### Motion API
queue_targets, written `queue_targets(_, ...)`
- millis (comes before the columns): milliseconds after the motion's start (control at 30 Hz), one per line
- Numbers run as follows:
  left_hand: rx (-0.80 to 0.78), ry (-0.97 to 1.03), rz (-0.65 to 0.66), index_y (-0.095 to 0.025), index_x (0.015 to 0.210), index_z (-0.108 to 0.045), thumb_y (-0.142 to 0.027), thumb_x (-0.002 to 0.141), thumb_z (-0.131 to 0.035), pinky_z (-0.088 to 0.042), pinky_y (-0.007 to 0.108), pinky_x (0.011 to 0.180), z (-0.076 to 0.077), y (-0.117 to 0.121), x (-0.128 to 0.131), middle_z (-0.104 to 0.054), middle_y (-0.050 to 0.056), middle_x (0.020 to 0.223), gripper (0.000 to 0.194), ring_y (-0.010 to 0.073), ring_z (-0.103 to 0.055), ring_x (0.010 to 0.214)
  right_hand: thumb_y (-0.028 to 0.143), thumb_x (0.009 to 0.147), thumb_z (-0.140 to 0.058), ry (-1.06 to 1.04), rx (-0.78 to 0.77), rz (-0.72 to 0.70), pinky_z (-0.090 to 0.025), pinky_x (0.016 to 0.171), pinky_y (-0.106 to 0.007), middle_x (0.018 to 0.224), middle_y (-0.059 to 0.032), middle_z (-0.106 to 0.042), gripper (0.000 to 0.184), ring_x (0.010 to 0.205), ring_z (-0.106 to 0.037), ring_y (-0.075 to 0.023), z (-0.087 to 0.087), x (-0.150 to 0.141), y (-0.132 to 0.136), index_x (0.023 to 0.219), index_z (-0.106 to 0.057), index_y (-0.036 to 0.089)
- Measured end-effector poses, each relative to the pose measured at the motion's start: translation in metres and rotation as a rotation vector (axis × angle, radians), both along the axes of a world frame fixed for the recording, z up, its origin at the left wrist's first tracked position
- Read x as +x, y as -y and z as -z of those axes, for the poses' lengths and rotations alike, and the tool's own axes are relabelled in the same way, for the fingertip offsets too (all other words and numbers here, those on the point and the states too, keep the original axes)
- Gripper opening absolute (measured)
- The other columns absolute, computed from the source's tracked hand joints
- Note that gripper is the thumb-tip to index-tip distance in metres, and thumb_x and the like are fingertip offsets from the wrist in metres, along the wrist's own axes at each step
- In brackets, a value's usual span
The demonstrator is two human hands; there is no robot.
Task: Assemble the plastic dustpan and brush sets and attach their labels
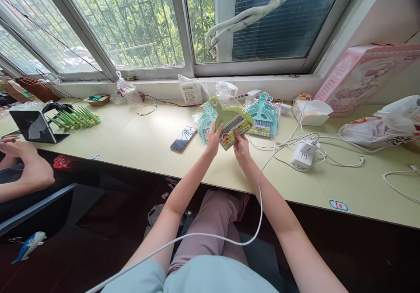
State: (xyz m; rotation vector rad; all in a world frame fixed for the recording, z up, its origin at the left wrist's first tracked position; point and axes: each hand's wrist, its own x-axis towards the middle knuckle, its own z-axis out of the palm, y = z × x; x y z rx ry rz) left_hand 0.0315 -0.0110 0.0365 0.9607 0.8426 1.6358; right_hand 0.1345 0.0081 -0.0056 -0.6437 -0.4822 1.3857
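Both hands hold a yellow-green mini dustpan and brush set (230, 119) over the pale desk (147, 146). My left hand (215, 139) grips its left lower edge with fingers closed. My right hand (242, 148) pinches the lower right corner by the printed label. Behind the set lie two piles of teal dustpan sets in plastic wrap, one pile (204, 120) on the left and the other pile (264, 117) on the right. A smartphone (183, 138) lies face up left of my left hand.
A white power strip (303, 155) with tangled white cables sits to the right. White plastic bags (382, 127) and a pink box (364, 76) stand at far right. Green sticks (75, 119) and a tablet (33, 127) lie left, near another person's arm (22, 170).
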Motion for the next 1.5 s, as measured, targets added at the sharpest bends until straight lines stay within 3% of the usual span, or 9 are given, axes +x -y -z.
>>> queue_targets(167, 0.033, -0.107, 0.114, -0.022, 0.119, -0.056, -0.046, 0.076, -0.075, -0.041, 0.041, 0.107, 0.031, 0.008, 0.026, -0.063, 0.009, 0.126, 0.053, 0.0266, -0.054, 0.125, 0.038, 0.065, -0.083, 0.024, 0.026, 0.170, -0.054, 0.097, -0.035, 0.106, -0.0053, -0.074, 0.039, 0.106, -0.067, -0.0198, -0.006, 0.013, -0.004, 0.096, -0.069, 0.019)
queue_targets(300, 0.076, -0.224, 0.123, -0.022, 0.119, -0.054, -0.050, 0.075, -0.075, -0.045, 0.039, 0.102, 0.029, -0.004, 0.016, -0.063, 0.010, 0.124, 0.056, 0.0270, -0.056, 0.120, 0.039, 0.067, -0.082, 0.036, 0.033, 0.178, -0.055, 0.096, -0.035, 0.106, -0.0051, -0.073, 0.039, 0.107, -0.066, -0.0201, -0.008, 0.011, -0.003, 0.097, -0.068, 0.019)
queue_targets(500, 0.210, -0.389, -0.056, -0.023, 0.115, -0.057, -0.045, 0.076, -0.074, -0.047, 0.038, 0.095, 0.036, -0.024, 0.003, -0.064, 0.007, 0.113, 0.048, 0.0245, -0.059, 0.109, 0.037, 0.068, -0.079, 0.065, 0.027, 0.131, -0.056, 0.089, -0.033, 0.109, -0.0040, -0.072, 0.037, 0.105, -0.066, -0.0192, -0.008, 0.004, -0.001, 0.098, -0.065, 0.021)
queue_targets(767, 0.200, -0.382, 0.010, -0.022, 0.107, -0.064, -0.047, 0.070, -0.077, -0.051, 0.038, 0.088, 0.031, -0.031, -0.023, -0.068, 0.006, 0.104, 0.046, 0.0270, -0.062, 0.103, 0.034, 0.067, -0.077, 0.057, -0.028, 0.175, -0.057, 0.083, -0.031, 0.107, -0.0022, -0.072, 0.038, 0.104, -0.066, -0.0179, -0.004, 0.023, -0.015, 0.101, -0.063, 0.023)
queue_targets(933, 0.142, -0.342, -0.057, -0.023, 0.105, -0.066, -0.050, 0.074, -0.073, -0.051, 0.038, 0.091, 0.028, -0.020, -0.017, -0.071, 0.006, 0.105, 0.041, 0.0267, -0.064, 0.105, 0.034, 0.065, -0.081, 0.079, 0.010, 0.182, -0.057, 0.089, -0.035, 0.104, -0.0046, -0.073, 0.039, 0.107, -0.066, -0.0213, -0.004, 0.022, -0.015, 0.099, -0.067, 0.020)
queue_targets(1200, -0.094, -0.534, 0.533, -0.012, 0.104, -0.067, -0.050, 0.071, -0.077, -0.056, 0.033, 0.068, 0.025, -0.002, -0.018, -0.074, 0.014, 0.080, 0.052, 0.0247, -0.072, 0.077, 0.039, 0.075, -0.074, 0.083, 0.016, 0.383, -0.053, 0.099, -0.035, 0.116, -0.0067, -0.071, 0.037, 0.109, -0.065, -0.0184, -0.003, 0.032, -0.010, 0.105, -0.067, 0.019)
queue_targets(1267, -0.118, -0.546, 0.454, -0.015, 0.110, -0.065, -0.047, 0.069, -0.079, -0.055, 0.034, 0.074, 0.020, -0.004, -0.025, -0.074, 0.013, 0.090, 0.054, 0.0253, -0.071, 0.086, 0.039, 0.076, -0.074, 0.077, 0.006, 0.388, -0.053, 0.099, -0.034, 0.116, -0.0068, -0.071, 0.036, 0.110, -0.065, -0.0181, -0.004, 0.031, -0.010, 0.105, -0.067, 0.020)
queue_targets(1367, -0.055, -0.372, 0.176, -0.024, 0.127, -0.055, -0.041, 0.068, -0.083, -0.052, 0.039, 0.093, 0.015, -0.009, -0.028, -0.068, 0.010, 0.115, 0.068, 0.0264, -0.064, 0.112, 0.037, 0.074, -0.076, 0.036, -0.037, 0.380, -0.054, 0.097, -0.034, 0.116, -0.0063, -0.071, 0.035, 0.109, -0.066, -0.0181, -0.005, 0.025, -0.011, 0.104, -0.067, 0.020)
queue_targets(1500, 0.059, -0.206, 0.224, -0.026, 0.134, -0.048, -0.029, 0.061, -0.088, -0.045, 0.042, 0.105, 0.019, -0.011, -0.019, -0.062, 0.009, 0.127, 0.083, 0.0276, -0.056, 0.124, 0.036, 0.071, -0.078, 0.025, -0.035, 0.345, -0.053, 0.097, -0.033, 0.117, -0.0069, -0.070, 0.038, 0.108, -0.066, -0.0177, -0.005, 0.016, -0.009, 0.103, -0.066, 0.019)
